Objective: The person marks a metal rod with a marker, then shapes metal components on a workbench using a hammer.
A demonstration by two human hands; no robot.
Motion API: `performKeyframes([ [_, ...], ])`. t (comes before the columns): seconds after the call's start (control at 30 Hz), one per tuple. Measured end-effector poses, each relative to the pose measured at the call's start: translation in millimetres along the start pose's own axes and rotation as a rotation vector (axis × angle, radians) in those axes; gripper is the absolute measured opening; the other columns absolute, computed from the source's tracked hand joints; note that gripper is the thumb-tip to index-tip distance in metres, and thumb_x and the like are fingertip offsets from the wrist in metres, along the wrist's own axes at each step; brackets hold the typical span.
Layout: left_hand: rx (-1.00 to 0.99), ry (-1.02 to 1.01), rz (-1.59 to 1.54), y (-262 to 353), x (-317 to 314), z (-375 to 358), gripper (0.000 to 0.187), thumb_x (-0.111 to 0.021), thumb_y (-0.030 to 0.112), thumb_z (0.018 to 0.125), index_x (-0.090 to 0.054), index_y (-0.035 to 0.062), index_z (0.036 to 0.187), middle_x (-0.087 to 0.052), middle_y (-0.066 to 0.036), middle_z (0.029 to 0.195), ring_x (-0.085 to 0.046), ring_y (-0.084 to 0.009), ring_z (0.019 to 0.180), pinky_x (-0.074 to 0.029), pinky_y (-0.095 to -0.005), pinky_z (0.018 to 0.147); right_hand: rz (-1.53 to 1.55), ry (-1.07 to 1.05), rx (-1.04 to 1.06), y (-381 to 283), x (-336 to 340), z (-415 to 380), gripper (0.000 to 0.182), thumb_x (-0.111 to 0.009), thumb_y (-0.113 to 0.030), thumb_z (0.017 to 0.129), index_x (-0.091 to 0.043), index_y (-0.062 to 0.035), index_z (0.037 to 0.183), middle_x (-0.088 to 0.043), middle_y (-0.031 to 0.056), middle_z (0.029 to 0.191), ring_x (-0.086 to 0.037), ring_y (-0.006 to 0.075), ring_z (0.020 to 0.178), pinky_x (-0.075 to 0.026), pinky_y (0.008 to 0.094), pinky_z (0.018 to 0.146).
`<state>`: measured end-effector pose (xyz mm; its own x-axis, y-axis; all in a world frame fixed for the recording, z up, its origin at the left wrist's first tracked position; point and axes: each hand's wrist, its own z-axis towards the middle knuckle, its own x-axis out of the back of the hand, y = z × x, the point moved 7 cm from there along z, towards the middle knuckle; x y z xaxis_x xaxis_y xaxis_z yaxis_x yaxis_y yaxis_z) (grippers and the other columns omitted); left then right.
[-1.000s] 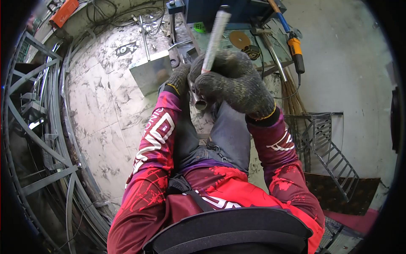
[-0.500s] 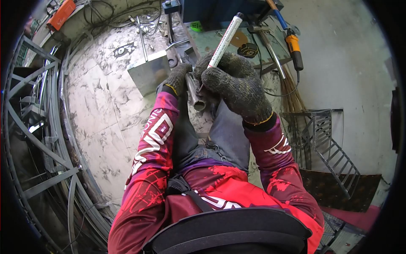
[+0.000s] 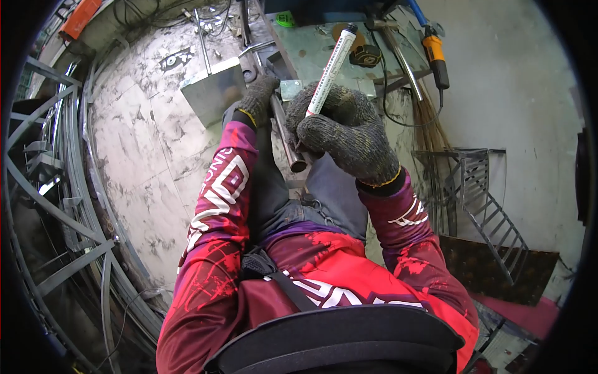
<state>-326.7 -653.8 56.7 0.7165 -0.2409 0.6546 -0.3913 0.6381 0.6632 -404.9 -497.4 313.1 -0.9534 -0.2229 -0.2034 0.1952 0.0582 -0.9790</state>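
Observation:
A dark knit work glove covers my left hand, which is closed round the upper part of a round metal pipe. The pipe slants down over my lap, its near end between my knees. Also gloved, my right hand grips a white marker pen with red print and a black end pointing up. The pen's lower end, by the pipe's right side, is hidden behind my fingers. Just left of my left hand is a grey metal box.
Beyond my right hand, a tape measure and a green item lie on the worktable. An orange-and-black power tool hangs at the right above a metal rack. Long metal bars fill the left side.
The pipe's near end has swung slightly right and down, showing less of its opening. My right hand and the marker pen sit slightly lower. The whole view has shifted a little.

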Motion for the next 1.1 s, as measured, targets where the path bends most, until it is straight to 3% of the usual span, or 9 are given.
performKeyframes([
  [0.13,-0.034,0.044,-0.068,6,5,4,0.037,-0.069,0.017,0.071,-0.063,0.0113,0.107,-0.063,-0.014,0.095,-0.065,-0.0314,0.093,-0.054,-0.0396,0.082,0.04,-0.067,0.007,2,-6,-5,0.027,-0.076,-0.019,0.089,-0.067,0.001,0.104,-0.066,0.0039,0.084,-0.058,0.0088,0.067,-0.047,0.0229,0.058],
  [0.2,0.803,-0.12,-0.764,-22,-21,-1,0.025,-0.068,0.021,0.078,-0.06,0.0136,0.101,-0.061,-0.008,0.086,-0.064,-0.0252,0.079,-0.054,-0.0416,0.07,0.03,-0.078,-0.015,4,-9,-7,0.027,-0.076,-0.02,0.089,-0.067,0.0011,0.103,-0.065,0.004,0.083,-0.058,0.0086,0.067,-0.046,0.0228,0.058],
  [0.23,0.83,-0.011,-1.039,-11,-18,-8,0.017,-0.064,0.024,0.085,-0.058,0.0148,0.098,-0.059,-0.004,0.081,-0.061,-0.0193,0.069,-0.051,-0.0419,0.061,0.052,-0.072,-0.018,1,-11,-9,0.026,-0.076,-0.019,0.089,-0.067,0.0012,0.102,-0.065,0.0037,0.084,-0.058,0.0086,0.067,-0.046,0.0228,0.058],
  [0.37,1.046,0.012,-1.147,-7,-22,-13,0.015,-0.06,0.023,0.087,-0.058,0.0142,0.099,-0.06,-0.005,0.083,-0.06,-0.0191,0.07,-0.051,-0.0419,0.064,0.025,-0.134,0.024,2,-11,-10,0.019,-0.069,-0.008,0.094,-0.063,0.002,0.109,-0.065,0.0038,0.089,-0.061,0.0091,0.075,-0.053,0.0255,0.068],
  [0.57,0.52,-0.191,-0.4,-21,-15,-3,0.039,-0.072,0.021,0.073,-0.06,0.0124,0.109,-0.061,-0.012,0.102,-0.062,-0.0265,0.098,-0.052,-0.0387,0.087,0.052,-0.087,0.012,5,-12,-9,0.019,-0.076,-0.01,0.087,-0.067,0.0026,0.1,-0.064,0.0048,0.09,-0.061,0.012,0.075,-0.05,0.0254,0.066],
  [0.63,0.003,0.047,-0.119,12,8,-8,0.061,-0.081,0.018,0.057,-0.061,0.0104,0.114,-0.06,-0.016,0.107,-0.06,-0.0343,0.107,-0.05,-0.0382,0.094,-0.013,-0.115,0.034,6,-11,-8,0.016,-0.073,-0.011,0.09,-0.067,0.0015,0.099,-0.064,0.0034,0.087,-0.06,0.0103,0.074,-0.051,0.0252,0.066],
  [0.73,-0.038,0.062,-0.253,-8,-7,-7,0.07,-0.083,0.016,0.048,-0.06,0.0093,0.114,-0.06,-0.019,0.107,-0.059,-0.0397,0.106,-0.05,-0.0411,0.093,-0.05,-0.15,0.054,8,-14,-8,0.013,-0.071,-0.012,0.094,-0.067,0.0,0.096,-0.064,0.0018,0.082,-0.059,0.0086,0.073,-0.05,0.0248,0.066],
  [0.83,-0.181,0.09,0.014,-4,-12,-5,0.068,-0.082,0.016,0.05,-0.06,0.0087,0.114,-0.06,-0.02,0.106,-0.058,-0.0416,0.106,-0.049,-0.0419,0.094,-0.018,-0.146,0.048,9,-15,-8,0.013,-0.071,-0.012,0.093,-0.067,-0.0003,0.094,-0.064,0.0015,0.081,-0.058,0.0084,0.072,-0.049,0.0243,0.066],
  [1.1,-0.164,0.107,-0.022,0,-7,-7,0.069,-0.083,0.016,0.05,-0.06,0.0086,0.115,-0.06,-0.019,0.108,-0.059,-0.0403,0.107,-0.049,-0.0416,0.094,-0.022,-0.147,0.042,11,-15,-8,0.014,-0.072,-0.013,0.093,-0.067,-0.0002,0.095,-0.064,0.0016,0.081,-0.057,0.0083,0.072,-0.05,0.0253,0.066],
])
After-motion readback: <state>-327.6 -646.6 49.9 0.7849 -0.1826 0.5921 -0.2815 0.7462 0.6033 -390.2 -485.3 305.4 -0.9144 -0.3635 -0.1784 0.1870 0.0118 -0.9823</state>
